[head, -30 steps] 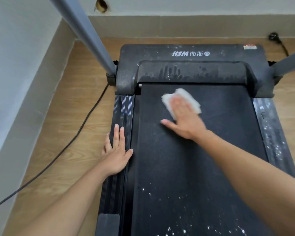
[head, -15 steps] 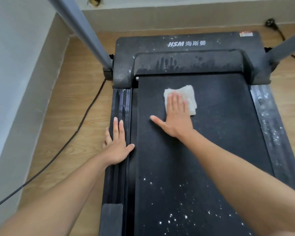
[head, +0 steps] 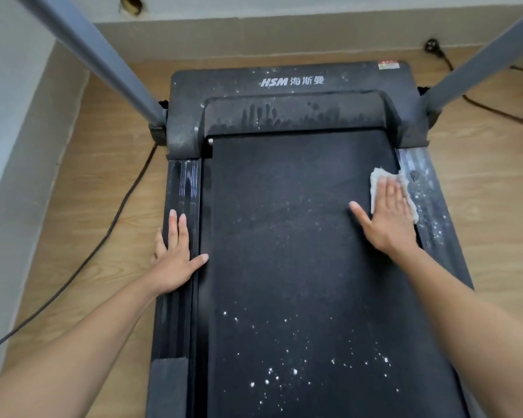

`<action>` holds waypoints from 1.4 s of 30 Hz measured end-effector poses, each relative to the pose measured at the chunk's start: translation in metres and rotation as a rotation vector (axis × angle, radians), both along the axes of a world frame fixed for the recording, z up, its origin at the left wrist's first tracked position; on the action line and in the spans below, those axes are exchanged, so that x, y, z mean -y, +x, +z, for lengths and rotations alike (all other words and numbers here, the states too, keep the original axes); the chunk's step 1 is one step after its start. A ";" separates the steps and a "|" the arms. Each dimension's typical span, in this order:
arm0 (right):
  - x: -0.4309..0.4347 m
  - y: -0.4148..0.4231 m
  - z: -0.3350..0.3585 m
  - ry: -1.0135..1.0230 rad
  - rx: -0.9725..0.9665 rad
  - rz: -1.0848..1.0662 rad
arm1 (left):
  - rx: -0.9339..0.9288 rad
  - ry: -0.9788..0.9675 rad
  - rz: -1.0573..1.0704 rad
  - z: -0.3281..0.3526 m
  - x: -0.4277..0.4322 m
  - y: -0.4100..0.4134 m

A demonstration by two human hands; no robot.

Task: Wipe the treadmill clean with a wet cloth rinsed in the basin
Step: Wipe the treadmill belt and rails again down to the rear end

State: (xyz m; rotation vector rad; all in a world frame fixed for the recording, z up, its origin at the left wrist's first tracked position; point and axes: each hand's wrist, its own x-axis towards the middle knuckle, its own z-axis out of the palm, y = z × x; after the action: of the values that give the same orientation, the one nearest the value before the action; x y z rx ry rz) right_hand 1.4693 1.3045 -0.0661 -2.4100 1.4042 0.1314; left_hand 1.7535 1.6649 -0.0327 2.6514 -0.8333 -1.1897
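1. Our right hand (head: pixel 388 215), fingers straight and together, presses the cloth (head: pixel 376 178), which has slid from the middle of the treadmill belt (head: pixel 284 236) to its right edge.
2. Our left hand (head: pixel 174 254) braces flat on the left rail (head: pixel 183 182).
3. Near specks (head: pixel 284 372) remain, so more wiping is needed.

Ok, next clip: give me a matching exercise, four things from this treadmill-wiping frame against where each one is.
Things:
1. white crumpled cloth
2. left hand
3. black power cable
4. white dust specks

Places:
A. flat on the black ribbed left side rail
B. scattered over the near end of the black belt
C. under the right hand at the belt's right edge
D. on the wooden floor beside the treadmill

Pairs: 1-C, 2-A, 3-D, 4-B
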 end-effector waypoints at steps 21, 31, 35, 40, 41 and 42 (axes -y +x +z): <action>-0.071 0.080 -0.011 -0.031 0.027 0.404 | 0.018 -0.018 0.013 -0.003 0.001 -0.002; -0.082 0.077 -0.004 0.081 -0.028 0.138 | -0.055 -0.094 0.098 0.002 -0.001 0.002; -0.170 0.167 -0.006 0.029 0.007 0.539 | -0.152 -0.215 0.180 0.014 -0.001 0.003; -0.201 0.157 -0.009 -0.077 -0.024 0.912 | -0.073 -0.197 0.141 0.004 0.001 -0.003; -0.189 0.145 -0.011 -0.094 -0.028 0.870 | -0.059 -0.179 0.155 0.001 0.000 -0.003; -0.176 0.132 -0.011 -0.083 -0.030 0.791 | -0.050 -0.170 0.181 -0.004 0.000 -0.002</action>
State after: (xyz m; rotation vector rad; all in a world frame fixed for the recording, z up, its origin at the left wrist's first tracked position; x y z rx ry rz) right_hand 1.6018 1.4801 -0.0767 -2.8979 0.3947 0.3015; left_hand 1.7518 1.6647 -0.0362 2.4884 -0.6394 -1.0850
